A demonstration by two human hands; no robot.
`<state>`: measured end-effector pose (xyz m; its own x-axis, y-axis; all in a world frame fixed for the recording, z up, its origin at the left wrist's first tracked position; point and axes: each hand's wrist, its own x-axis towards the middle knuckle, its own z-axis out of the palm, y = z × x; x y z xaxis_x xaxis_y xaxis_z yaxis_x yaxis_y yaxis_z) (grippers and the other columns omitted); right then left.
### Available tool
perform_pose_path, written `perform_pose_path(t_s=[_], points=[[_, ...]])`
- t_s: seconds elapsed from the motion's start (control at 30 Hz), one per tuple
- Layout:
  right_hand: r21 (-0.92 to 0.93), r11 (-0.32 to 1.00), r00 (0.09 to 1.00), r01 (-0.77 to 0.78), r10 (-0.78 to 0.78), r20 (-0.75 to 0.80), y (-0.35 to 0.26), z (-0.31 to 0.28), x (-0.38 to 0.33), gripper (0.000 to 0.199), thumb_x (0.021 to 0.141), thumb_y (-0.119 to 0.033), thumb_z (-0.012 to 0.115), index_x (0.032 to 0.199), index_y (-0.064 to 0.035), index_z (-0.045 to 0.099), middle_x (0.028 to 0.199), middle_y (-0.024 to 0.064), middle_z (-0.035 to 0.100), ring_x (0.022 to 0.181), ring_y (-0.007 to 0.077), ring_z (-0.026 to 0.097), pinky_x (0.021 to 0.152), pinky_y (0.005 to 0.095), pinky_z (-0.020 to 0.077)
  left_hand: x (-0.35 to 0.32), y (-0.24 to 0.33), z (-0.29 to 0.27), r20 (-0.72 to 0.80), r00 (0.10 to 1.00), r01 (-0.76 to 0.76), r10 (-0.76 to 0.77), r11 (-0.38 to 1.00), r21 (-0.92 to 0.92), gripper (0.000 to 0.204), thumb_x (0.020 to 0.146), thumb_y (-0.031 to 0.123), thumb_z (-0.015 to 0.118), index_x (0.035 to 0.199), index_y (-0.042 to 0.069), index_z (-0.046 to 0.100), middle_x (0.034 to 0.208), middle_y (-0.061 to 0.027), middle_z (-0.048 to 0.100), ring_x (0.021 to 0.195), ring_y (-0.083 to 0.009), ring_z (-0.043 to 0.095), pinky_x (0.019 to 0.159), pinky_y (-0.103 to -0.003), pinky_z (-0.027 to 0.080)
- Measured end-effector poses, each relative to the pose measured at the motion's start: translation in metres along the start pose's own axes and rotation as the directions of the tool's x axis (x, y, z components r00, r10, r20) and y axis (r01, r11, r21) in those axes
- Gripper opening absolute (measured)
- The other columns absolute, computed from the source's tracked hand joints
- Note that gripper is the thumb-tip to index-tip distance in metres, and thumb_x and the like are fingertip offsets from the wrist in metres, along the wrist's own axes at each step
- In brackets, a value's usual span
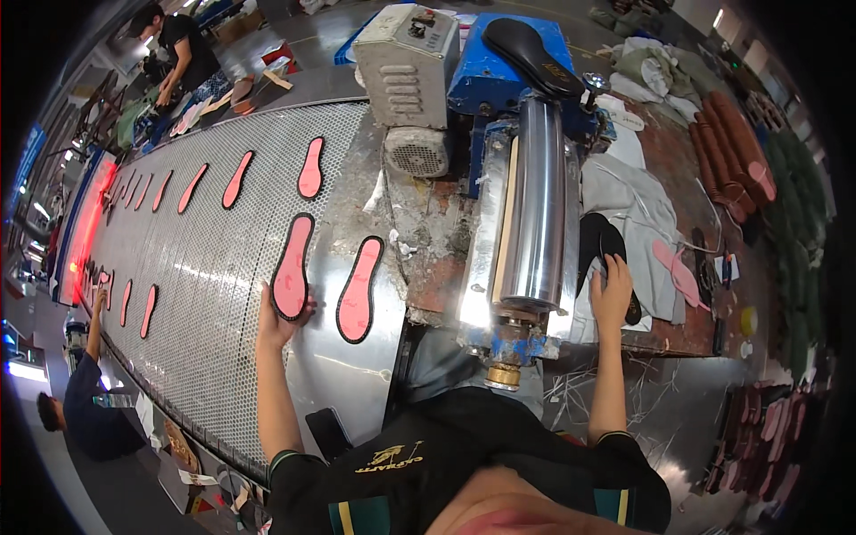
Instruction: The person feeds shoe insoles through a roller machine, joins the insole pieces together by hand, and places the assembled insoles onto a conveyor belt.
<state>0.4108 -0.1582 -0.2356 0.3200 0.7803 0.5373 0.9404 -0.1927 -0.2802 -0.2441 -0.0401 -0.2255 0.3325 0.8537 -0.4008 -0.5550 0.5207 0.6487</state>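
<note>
My left hand (283,323) is closed around the lower end of a pink shoe insole (292,272) with a black rim, over the near edge of the perforated belt. Beside it, on a bare metal plate, lies a second pink insole (360,290). To the right of a shiny steel roller (537,209), my right hand (610,299) has its fingers curled on a black insole (633,312), one of several black pieces lying on pale cloth. Part of that insole is hidden beneath the hand.
More pink insoles (238,178) lie in rows along the belt (223,259), toward a red-glowing unit (85,232). A grey motor housing (406,67) and a blue machine box (468,76) stand at the back. Two other people (183,53) work at the left. Brown rolls (727,152) lie far right.
</note>
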Motion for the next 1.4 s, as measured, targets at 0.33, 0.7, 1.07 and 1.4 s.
perform_pose_path(t_s=[0.33, 0.7, 1.07, 1.4], points=[[0.006, 1.0, 1.0, 0.003, -0.003, 0.024, 0.001, 0.003, 0.0, 0.041, 0.085, -0.015, 0.062, 0.123, -0.0025, 0.056, 0.13, 0.0206, 0.053, 0.12, 0.0387, 0.049, 0.102, 0.0456, 0.0369, 0.01, -0.027, 0.004, -0.238, 0.971, 0.015, 0.026, 0.985, 0.171, 0.074, 0.098, 0.059, 0.028, 0.13, -0.006, 0.045, 0.108, -0.025, 0.064, 0.085, -0.0334, 0.069, 0.067, -0.039, 0.063], [-0.037, 0.999, 0.999, 0.015, -0.013, 0.045, 0.0, 0.002, 0.001, 0.041, 0.086, -0.017, 0.059, 0.125, -0.0034, 0.055, 0.132, 0.0197, 0.052, 0.121, 0.0377, 0.049, 0.103, 0.0453, 0.0361, -0.037, -0.056, 0.081, -0.346, 0.615, 0.423, 0.708, 0.074, 0.903, 0.05, 0.089, 0.041, 0.06, 0.106, -0.005, 0.062, 0.085, -0.0205, 0.068, 0.084, -0.0367, 0.066, 0.08, -0.043, 0.049], [-0.022, 1.0, 0.999, -0.008, 0.009, 0.037, -0.002, -0.001, 0.001, 0.041, 0.084, -0.015, 0.059, 0.123, -0.0021, 0.056, 0.13, 0.0212, 0.053, 0.121, 0.0394, 0.049, 0.103, 0.0452, 0.0365, -0.028, -0.161, 0.108, 0.005, 0.656, 0.253, 0.754, -0.226, 0.941, 0.073, 0.079, 0.038, 0.072, 0.134, 0.0, 0.043, 0.134, -0.0218, 0.045, 0.126, -0.0383, 0.04, 0.104, -0.051, 0.029], [-0.062, 0.994, 0.995, -0.094, 0.092, -0.037, -0.001, 0.003, -0.003, 0.047, 0.081, -0.017, 0.062, 0.125, -0.0035, 0.053, 0.13, 0.0194, 0.051, 0.12, 0.0376, 0.047, 0.102, 0.0491, 0.0354, -0.028, -0.169, 0.101, 0.088, 0.669, 0.176, 0.738, -0.272, 0.946, 0.073, 0.08, 0.038, 0.072, 0.134, 0.001, 0.043, 0.135, -0.0201, 0.045, 0.128, -0.0379, 0.039, 0.105, -0.051, 0.027]])
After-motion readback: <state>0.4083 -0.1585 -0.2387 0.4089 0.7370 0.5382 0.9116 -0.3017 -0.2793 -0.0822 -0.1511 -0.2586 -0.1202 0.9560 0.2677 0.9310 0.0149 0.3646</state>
